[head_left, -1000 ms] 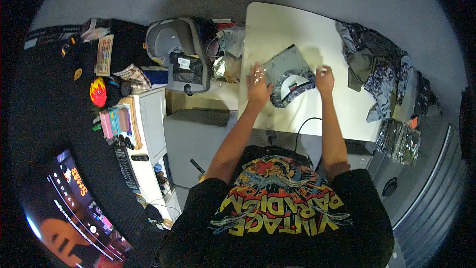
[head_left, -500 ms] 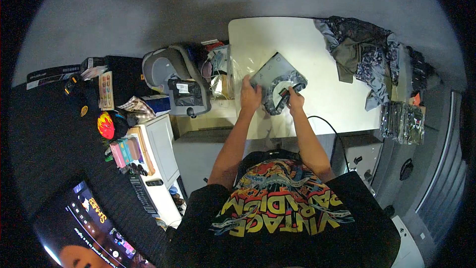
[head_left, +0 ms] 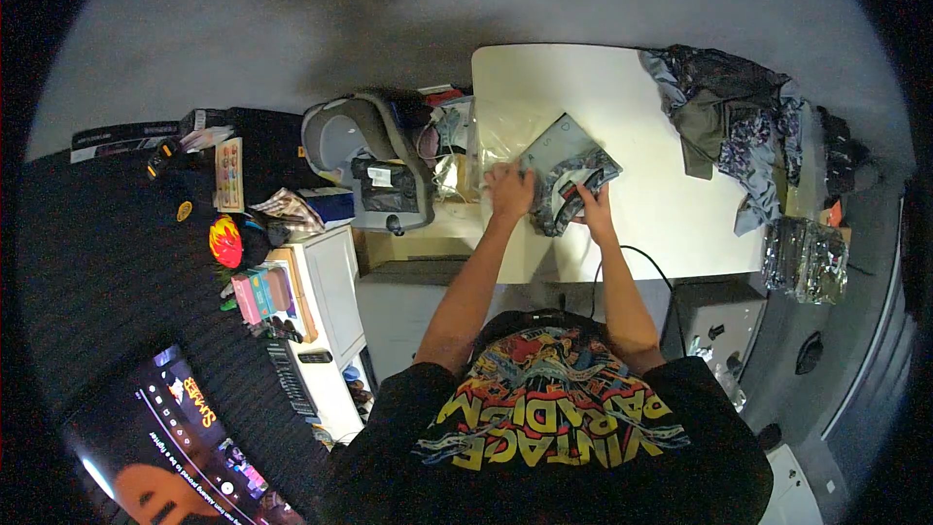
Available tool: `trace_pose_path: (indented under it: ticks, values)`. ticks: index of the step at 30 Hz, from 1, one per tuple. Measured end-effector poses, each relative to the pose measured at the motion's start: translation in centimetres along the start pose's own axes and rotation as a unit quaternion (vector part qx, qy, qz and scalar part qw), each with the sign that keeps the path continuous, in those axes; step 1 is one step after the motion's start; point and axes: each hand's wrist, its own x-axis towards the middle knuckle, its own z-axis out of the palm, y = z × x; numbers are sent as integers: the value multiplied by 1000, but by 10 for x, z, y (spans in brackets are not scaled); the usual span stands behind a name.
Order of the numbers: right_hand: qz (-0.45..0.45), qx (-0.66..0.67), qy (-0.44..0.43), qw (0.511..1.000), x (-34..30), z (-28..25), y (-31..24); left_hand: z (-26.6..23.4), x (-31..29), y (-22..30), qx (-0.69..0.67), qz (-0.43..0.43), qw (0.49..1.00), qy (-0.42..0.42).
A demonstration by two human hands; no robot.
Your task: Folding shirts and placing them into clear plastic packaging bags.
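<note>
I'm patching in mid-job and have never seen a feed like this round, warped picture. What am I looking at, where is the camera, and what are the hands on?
There is no machine here: a person works with two bare hands. The picture comes from a wide fisheye camera worn on that person's head, looking down, so straight edges bend near the rim and the forearms enter from below. The left hand presses on the edge of a folded grey patterned garment lying on the white rectangular table. The right hand pinches a fold of the same garment, so its grip is closed on cloth. A clear plastic bag lies beside the left hand. A heap of grey and dark clothes sits at the table's far right. Left of the table stand a grey moulded seat and a white shelf unit.
</note>
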Motion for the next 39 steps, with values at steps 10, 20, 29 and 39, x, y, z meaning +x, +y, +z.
trace_pose_path:
  ticks: [10, 20, 29, 39]
  values:
    - [29, 45, -67, 996, -11, -13, -31, -9, 33, -43, -115, 74, 990, -40]
    - [7, 72, -56, 996, -11, -43, -31, 14, 20, 5, -222, -149, 958, -106]
    - [-52, 10, -112, 992, -50, -19, -98, -12, 13, 15, -411, -262, 864, -125]
    - [-127, -45, -177, 975, -80, 23, -150, 4, 22, -11, -591, -241, 745, -197]
